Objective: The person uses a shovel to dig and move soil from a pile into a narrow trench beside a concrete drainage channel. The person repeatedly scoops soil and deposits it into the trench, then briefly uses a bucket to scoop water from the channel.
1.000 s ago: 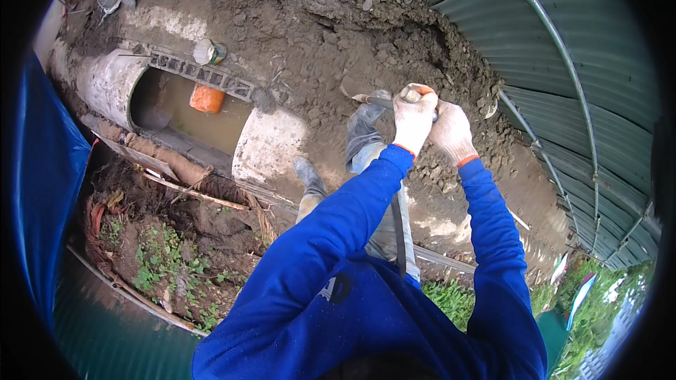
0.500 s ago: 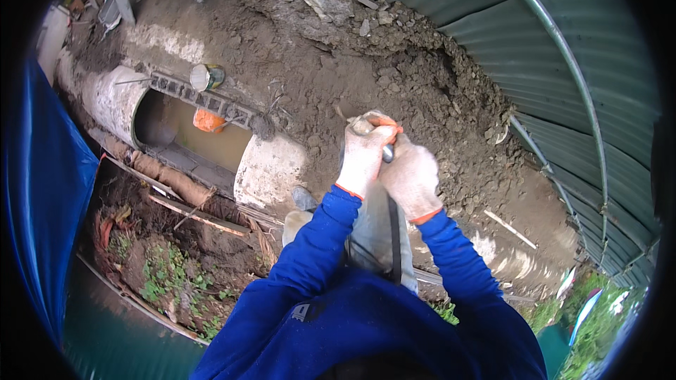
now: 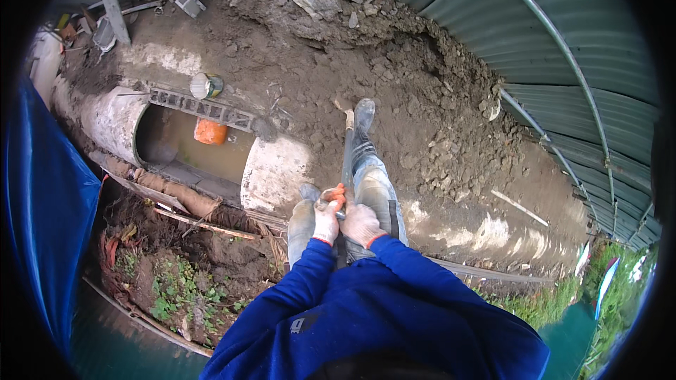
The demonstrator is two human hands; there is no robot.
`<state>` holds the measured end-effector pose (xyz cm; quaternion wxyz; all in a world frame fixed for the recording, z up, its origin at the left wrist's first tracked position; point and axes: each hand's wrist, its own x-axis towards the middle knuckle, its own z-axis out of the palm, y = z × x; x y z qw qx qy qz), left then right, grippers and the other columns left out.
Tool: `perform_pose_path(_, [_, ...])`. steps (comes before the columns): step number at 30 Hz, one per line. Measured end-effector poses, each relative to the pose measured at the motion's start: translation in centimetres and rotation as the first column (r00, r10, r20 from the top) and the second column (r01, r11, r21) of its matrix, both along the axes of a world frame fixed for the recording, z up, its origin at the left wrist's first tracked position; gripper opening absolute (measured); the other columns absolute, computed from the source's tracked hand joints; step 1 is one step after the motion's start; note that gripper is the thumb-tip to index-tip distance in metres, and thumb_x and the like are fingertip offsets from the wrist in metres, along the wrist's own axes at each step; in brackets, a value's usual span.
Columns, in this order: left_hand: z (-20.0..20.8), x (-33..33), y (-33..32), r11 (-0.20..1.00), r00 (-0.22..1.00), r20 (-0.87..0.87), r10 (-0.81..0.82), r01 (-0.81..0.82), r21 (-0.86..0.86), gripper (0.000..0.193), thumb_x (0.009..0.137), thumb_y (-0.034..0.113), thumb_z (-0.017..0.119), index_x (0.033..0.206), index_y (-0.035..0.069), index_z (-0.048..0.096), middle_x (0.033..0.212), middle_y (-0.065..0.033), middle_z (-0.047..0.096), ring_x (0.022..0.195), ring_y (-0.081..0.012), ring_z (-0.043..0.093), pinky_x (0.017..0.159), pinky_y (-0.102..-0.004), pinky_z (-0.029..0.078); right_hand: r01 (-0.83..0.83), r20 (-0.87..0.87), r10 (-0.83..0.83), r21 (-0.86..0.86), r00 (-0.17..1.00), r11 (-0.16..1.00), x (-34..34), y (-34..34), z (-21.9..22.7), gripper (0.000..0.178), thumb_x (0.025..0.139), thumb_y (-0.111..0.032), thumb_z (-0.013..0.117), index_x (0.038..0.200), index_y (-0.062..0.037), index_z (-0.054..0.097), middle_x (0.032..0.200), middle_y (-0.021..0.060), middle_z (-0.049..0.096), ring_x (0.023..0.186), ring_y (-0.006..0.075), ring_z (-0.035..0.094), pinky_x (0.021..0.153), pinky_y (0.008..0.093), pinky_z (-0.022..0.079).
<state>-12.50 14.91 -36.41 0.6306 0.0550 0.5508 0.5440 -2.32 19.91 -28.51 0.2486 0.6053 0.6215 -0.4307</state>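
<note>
Orange shows at the top of the long dark-shafted digging tool [image 3: 346, 162], right where both gloved hands meet. The left hand [image 3: 326, 219] is wrapped closed over the orange grip, and the right hand [image 3: 362, 224] is clamped closed on the shaft just beside it, touching it on the right. Neither hand is really nearer: they sit side by side on the near end of the tool.

From there the shaft runs straight away from the hands, toward the far side of the scene, its long axis nearly in line with the person's body. The far tip meets the brown clumpy soil [image 3: 394, 77] just left of the muddy grey boot [image 3: 363, 116], which is planted out ahead. So the working end lies directly beyond the hands, not off to either side. Whether the tip is sunk in or only resting on the dirt, I cannot tell.

Off to the left, well apart from the tool, a white concrete pipe section [image 3: 271, 176] sits half buried, open on murky brown water [image 3: 190, 155] with an orange object [image 3: 210, 132] in it. Green corrugated metal sheeting [image 3: 563, 21] curves along the far right.
</note>
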Motion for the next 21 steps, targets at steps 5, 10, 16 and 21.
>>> perform_pose_path(5, [3.3,-1.3,7.6,0.998,0.997,0.065,0.051,-0.052,0.022,0.029,0.082,0.003,0.064,0.108,-0.001,0.074,0.128,-0.0141,0.071,0.113,-0.0205,0.066,0.099,-0.0297,0.05,0.083,-0.144,-0.055,0.198,0.988,0.977,-1.1,6.2,2.8,0.061,0.091,-0.033,0.063,0.14,-0.0025,0.045,0.093,0.0264,0.074,0.093,0.0451,0.072,0.08,0.0544,0.057])
perform_pose_path(10, [6.6,1.5,22.7,0.994,0.98,0.168,0.108,-0.106,-0.018,0.023,0.084,0.007,0.067,0.105,0.0,0.075,0.095,-0.0041,0.073,0.081,-0.0138,0.062,0.073,-0.0291,0.049,0.057,-0.171,-0.008,0.286,0.985,0.956,1.9,19.9,6.4,0.038,0.09,-0.031,0.065,0.112,-0.0006,0.068,0.104,0.0277,0.073,0.102,0.0428,0.07,0.086,0.0516,0.057])
perform_pose_path(16, [3.5,0.1,20.7,0.983,0.997,0.037,-0.069,0.061,0.175,0.029,0.092,0.01,0.057,0.111,-0.003,0.075,0.122,-0.015,0.074,0.108,-0.0179,0.07,0.092,-0.0324,0.054,0.076,-0.046,-0.069,0.179,0.997,0.981,0.5,19.5,3.7,0.039,0.087,-0.033,0.068,0.108,0.0004,0.068,0.095,0.0269,0.073,0.098,0.0446,0.071,0.087,0.0507,0.057])
perform_pose_path(21, [-0.2,-4.4,7.9,0.992,0.994,0.047,-0.096,0.092,0.089,0.025,0.084,0.007,0.061,0.105,-0.002,0.07,0.147,-0.0186,0.059,0.131,-0.0279,0.058,0.111,-0.0371,0.044,0.121,-0.12,-0.113,0.057,0.986,0.991,-3.3,8.5,0.6,0.06,0.092,-0.041,0.065,0.139,-0.0081,0.048,0.09,0.0251,0.074,0.085,0.0464,0.073,0.076,0.058,0.058])
